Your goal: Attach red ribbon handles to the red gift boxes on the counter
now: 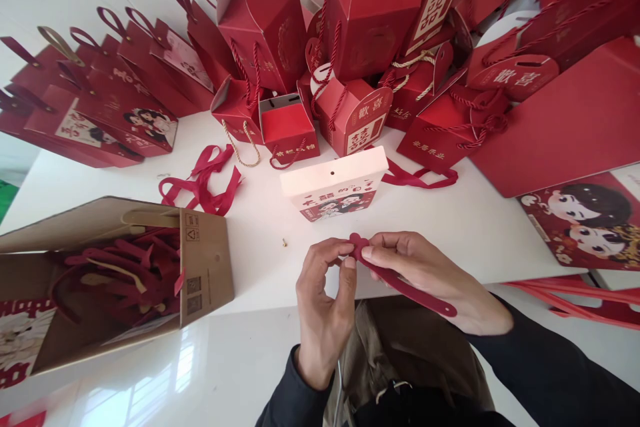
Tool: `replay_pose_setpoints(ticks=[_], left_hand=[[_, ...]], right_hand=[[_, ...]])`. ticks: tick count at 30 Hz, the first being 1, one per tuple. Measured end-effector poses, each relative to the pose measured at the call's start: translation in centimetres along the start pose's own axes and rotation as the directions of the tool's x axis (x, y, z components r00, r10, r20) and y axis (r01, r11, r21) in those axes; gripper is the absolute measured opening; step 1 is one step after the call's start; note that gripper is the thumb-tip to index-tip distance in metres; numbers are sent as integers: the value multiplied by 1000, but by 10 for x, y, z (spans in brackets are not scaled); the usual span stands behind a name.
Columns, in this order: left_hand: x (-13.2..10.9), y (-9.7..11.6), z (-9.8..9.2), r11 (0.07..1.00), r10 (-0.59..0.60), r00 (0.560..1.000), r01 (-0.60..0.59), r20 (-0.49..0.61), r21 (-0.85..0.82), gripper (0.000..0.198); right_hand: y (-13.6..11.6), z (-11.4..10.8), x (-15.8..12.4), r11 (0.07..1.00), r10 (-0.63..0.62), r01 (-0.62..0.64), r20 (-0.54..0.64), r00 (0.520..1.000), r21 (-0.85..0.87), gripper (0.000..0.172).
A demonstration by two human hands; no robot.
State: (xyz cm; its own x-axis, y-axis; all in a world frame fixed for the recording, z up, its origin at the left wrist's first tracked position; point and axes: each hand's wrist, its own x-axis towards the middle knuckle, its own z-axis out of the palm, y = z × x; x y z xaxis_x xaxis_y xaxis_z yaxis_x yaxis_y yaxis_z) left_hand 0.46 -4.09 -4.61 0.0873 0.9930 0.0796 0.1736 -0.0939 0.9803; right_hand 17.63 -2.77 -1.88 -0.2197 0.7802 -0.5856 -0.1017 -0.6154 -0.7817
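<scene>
My right hand (430,270) grips a dark red strap handle (420,295) between thumb and fingers near its rounded lobed end. The strap's other end, with a small hole, hangs down along my palm. My left hand (325,293) is closed in a pinch at the lobed end, index finger and thumb close together; whatever sits between those fingertips is hidden. Just beyond my hands stands a gift box (333,190) with a cream top, one small hole in it and a printed cartoon couple. A small brass stud (285,243) lies on the white table (260,267).
An open cardboard box (207,260) full of red and tan straps is at the left. Red ribbon (203,180) lies behind it. Red gift boxes (287,127) with rope handles crowd the back, strap-handled bags (145,123) the left, and a large red box (565,120) the right.
</scene>
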Motion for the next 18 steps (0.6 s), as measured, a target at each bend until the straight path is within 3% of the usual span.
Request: replay_pose_setpoints(ticks=[5, 11, 14, 18], left_hand=[[3, 3, -1, 997, 37, 998, -40, 45, 70, 16], [4, -1, 2, 978, 127, 991, -117, -48, 172, 9], [3, -2, 3, 991, 52, 997, -44, -58, 130, 8], [0, 1, 4, 991, -129, 992, 129, -9, -46, 10]], right_hand=[[1, -2, -5, 997, -49, 49, -6, 999, -65, 43], [6, -5, -12, 939, -182, 179, 18, 983, -295, 37], [7, -3, -13, 925, -192, 184, 9, 981, -332, 34], [6, 1, -12, 887, -303, 258, -62, 951, -382, 14]])
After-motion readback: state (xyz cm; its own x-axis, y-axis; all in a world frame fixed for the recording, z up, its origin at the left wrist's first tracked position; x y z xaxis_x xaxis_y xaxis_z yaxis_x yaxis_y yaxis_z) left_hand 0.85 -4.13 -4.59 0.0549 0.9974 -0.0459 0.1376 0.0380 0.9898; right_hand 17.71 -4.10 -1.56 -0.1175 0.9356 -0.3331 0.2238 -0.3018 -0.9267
